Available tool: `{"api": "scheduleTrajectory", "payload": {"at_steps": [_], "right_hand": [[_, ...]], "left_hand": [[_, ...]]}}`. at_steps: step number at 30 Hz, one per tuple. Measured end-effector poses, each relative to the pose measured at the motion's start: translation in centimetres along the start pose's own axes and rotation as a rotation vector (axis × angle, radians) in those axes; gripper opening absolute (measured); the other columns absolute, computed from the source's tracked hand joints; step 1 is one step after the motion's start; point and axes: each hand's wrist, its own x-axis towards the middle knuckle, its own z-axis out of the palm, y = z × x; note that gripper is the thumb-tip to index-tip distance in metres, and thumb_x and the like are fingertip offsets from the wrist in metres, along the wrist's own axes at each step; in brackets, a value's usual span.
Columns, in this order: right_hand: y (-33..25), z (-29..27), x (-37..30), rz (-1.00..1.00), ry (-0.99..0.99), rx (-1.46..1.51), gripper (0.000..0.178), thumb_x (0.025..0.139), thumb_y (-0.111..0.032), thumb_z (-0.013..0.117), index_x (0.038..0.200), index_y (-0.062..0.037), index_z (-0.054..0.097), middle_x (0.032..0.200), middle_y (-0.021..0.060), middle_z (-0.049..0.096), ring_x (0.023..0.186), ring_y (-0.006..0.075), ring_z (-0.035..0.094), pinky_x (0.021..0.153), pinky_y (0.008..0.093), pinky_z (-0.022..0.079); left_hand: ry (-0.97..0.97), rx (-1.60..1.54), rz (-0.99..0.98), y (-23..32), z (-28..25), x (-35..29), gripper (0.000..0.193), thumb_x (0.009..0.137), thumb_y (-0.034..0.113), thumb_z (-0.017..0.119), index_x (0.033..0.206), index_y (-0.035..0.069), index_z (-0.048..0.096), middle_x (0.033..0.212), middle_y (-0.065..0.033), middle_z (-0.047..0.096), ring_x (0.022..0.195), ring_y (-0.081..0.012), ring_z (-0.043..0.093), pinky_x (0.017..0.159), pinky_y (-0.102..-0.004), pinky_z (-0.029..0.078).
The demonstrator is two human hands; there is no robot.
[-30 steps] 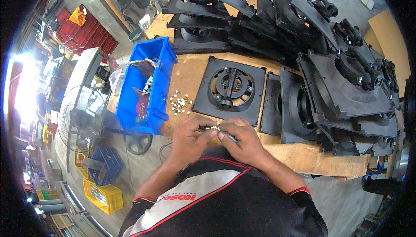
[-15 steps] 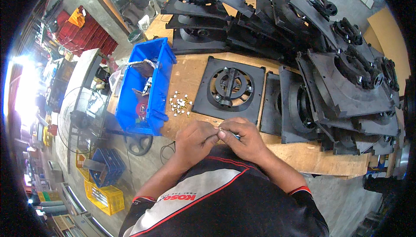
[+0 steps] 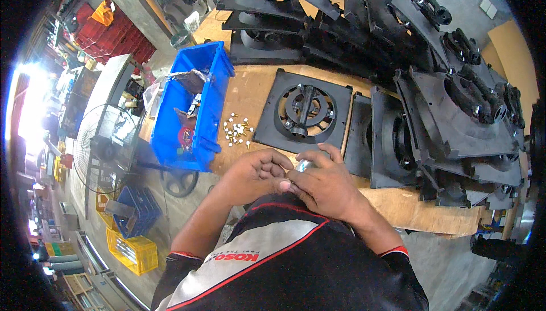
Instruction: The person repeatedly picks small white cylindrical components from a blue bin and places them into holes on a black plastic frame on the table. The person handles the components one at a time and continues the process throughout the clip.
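A: Start with what is nearest.
B: Both bare hands, over the table's near edge. Left hand (image 3: 259,174): fingers loosely curled, thumb meeting the other hand; whether it grips anything, cannot tell. Right hand (image 3: 329,183): fingers bent round a shiny silvery thing (image 3: 305,166), forefinger side lifted. Those fingers hide most of it, so its kind is unclear.

A: Just beyond?
B: A black square panel (image 3: 307,112) with a round slotted centre, flat on the wooden table (image 3: 398,206). Right fingertips overlap its near edge in view. Left of it, a loose scatter of small white-headed brass pieces (image 3: 235,131); left again, a long blue bin (image 3: 203,143), parts inside.

A: What crowds the space?
B: Right side: a leaning panel (image 3: 387,140) near the flat one, then a tall stack of panels (image 3: 463,120) beyond. Far side: another panel stack (image 3: 267,52) closes off the back. Off left, past the bin, a caged fan (image 3: 105,149); far left, red crates (image 3: 128,40).

A: Against half a second ago?
B: Then, fingertips pinched together at a small bit. Now the grasp has loosened, the right fingers are raised, the silvery thing shows more. Flat panel and brass scatter lie as before.
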Motion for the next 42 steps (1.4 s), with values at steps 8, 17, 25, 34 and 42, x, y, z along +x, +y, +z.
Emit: {"api": "scheduleTrajectory", "payload": {"at_steps": [8, 17, 25, 34, 42], "right_hand": [[0.2, -1.0, -0.2, -0.074, -0.017, -0.043, 0.029, 0.084, -0.041, 0.071, 0.101, -0.0181, 0.068, 0.088, 0.0037, 0.07, 0.111, 0.025, 0.059, 0.104, 0.0543, 0.037], [0.8, -1.1, 0.2, -0.187, 0.053, 0.021, 0.035, 0.079, -0.045, 0.074, 0.102, -0.0192, 0.068, 0.086, 0.0025, 0.067, 0.104, 0.0261, 0.06, 0.101, 0.0514, 0.039], [0.1, 1.0, 0.0, -0.009, 0.211, -0.019, 0.028, 0.083, -0.038, 0.072, 0.099, -0.0137, 0.071, 0.081, 0.0051, 0.067, 0.099, 0.0273, 0.06, 0.092, 0.0483, 0.042], [-0.4, 1.1, 0.0, 0.22, 0.121, 0.295, 0.029, 0.087, -0.023, 0.07, 0.106, -0.0002, 0.067, 0.094, 0.0161, 0.068, 0.093, 0.0335, 0.063, 0.085, 0.0426, 0.046], [0.0, 2.8, 0.0, 0.325, 0.172, 0.48, 0.029, 0.09, -0.016, 0.066, 0.111, 0.0032, 0.065, 0.101, 0.0207, 0.067, 0.095, 0.0364, 0.064, 0.081, 0.0411, 0.051]], "left_hand": [[-0.133, -0.106, -0.009, -1.2, -0.4, 0.2, 0.051, 0.083, -0.004, 0.074, 0.131, 0.003, 0.055, 0.09, -0.0047, 0.067, 0.086, -0.0098, 0.064, 0.078, -0.0235, 0.051], [-0.217, -0.215, 0.041, 0.0, 0.2, -0.7, 0.068, 0.082, -0.005, 0.074, 0.143, 0.006, 0.046, 0.09, -0.0078, 0.069, 0.085, -0.0123, 0.066, 0.081, -0.027, 0.05], [0.123, -0.136, 0.382, -3.4, 0.8, -0.1, 0.052, 0.086, 0.001, 0.073, 0.134, 0.004, 0.055, 0.097, -0.0098, 0.07, 0.089, -0.0139, 0.067, 0.077, -0.0287, 0.055], [0.474, 0.863, 0.596, -2.3, 2.2, 0.3, 0.034, 0.085, 0.006, 0.07, 0.118, 0.003, 0.068, 0.099, -0.0159, 0.067, 0.083, -0.0295, 0.068, 0.073, -0.0367, 0.054], [0.522, 0.887, 0.586, -3.4, 1.9, 2.0, 0.022, 0.086, 0.01, 0.068, 0.107, 0.003, 0.071, 0.098, -0.0145, 0.068, 0.087, -0.0294, 0.068, 0.077, -0.036, 0.053]]}}
